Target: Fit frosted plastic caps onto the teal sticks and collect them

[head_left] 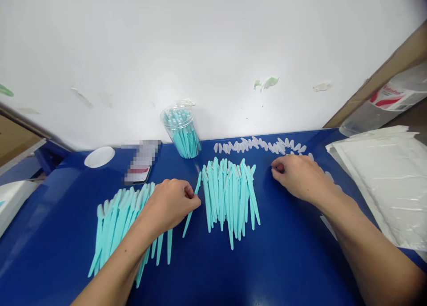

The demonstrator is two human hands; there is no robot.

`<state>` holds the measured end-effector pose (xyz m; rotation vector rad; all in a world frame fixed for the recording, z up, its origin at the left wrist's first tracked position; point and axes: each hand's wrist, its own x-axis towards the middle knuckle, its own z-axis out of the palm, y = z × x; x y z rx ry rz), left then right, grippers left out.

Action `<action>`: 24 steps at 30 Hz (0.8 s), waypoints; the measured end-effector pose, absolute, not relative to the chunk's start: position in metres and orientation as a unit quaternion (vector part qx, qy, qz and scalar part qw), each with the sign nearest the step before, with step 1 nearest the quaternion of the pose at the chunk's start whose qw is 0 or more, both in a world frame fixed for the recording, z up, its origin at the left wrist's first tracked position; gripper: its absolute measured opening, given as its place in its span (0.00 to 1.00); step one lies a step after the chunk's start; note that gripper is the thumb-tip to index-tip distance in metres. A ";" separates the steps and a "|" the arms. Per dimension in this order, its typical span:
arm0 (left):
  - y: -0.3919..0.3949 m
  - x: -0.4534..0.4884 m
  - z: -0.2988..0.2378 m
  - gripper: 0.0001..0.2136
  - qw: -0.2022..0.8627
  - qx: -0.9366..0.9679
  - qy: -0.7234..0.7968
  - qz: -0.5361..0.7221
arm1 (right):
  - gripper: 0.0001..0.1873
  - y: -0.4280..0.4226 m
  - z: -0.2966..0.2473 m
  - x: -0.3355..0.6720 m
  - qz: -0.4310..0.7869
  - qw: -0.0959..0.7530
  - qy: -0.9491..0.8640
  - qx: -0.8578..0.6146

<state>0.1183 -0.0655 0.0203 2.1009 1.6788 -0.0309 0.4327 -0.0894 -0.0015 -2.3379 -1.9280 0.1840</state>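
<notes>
My left hand [171, 204] is closed in a pinch round a single teal plastic stick [192, 204], held slanted just above the blue table [287, 252]. A fanned pile of teal sticks [115, 221] lies under and left of that hand. A second pile of teal sticks [230, 195] lies in the middle between my hands. My right hand [298, 177] rests on the table with fingers curled and pinched at the near end of a row of small clear caps [260, 145]. What its fingertips hold is hidden.
A clear jar of teal sticks [183, 131] stands at the back by the white wall. A white lid [99, 157] and a phone [142, 167] lie back left. A stack of white bags [383, 177] and a plastic bottle [390, 102] sit at the right.
</notes>
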 end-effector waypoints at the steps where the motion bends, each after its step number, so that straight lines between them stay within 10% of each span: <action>1: -0.065 0.115 0.022 0.12 0.230 0.759 0.609 -0.004 | 0.14 -0.089 -0.001 0.432 0.062 0.057 -0.632 -0.770; 15: -0.061 0.090 0.019 0.13 0.366 0.723 0.578 0.094 | 0.19 -0.104 0.006 0.428 0.291 0.141 -0.666 -0.672; 24: -0.062 0.090 0.024 0.12 0.352 0.757 0.545 0.079 | 0.10 -0.103 -0.003 0.433 0.230 0.128 -0.735 -0.625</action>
